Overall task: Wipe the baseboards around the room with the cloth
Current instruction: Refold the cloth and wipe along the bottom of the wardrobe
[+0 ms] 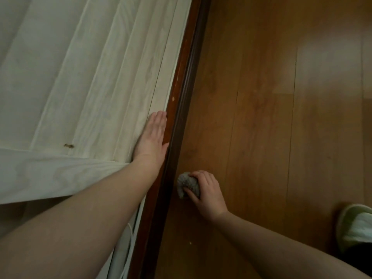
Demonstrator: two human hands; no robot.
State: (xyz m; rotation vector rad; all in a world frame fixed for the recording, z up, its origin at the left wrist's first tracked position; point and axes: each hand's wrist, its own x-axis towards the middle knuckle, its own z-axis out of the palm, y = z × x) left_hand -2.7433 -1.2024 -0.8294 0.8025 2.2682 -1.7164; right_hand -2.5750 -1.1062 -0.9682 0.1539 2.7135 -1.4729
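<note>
Left hand (152, 135) lies flat, holding the curtain (84, 81) back at ten o'clock; right hand (205, 190) grips the grey cloth (186, 183), probably pressing the baseboard (177, 109).

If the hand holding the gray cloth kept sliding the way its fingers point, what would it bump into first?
Probably the dark baseboard. The right hand points its fingers up-left, with the cloth bunched in front, so the cloth would press against the wood first. It already looks very close, perhaps touching.
</note>
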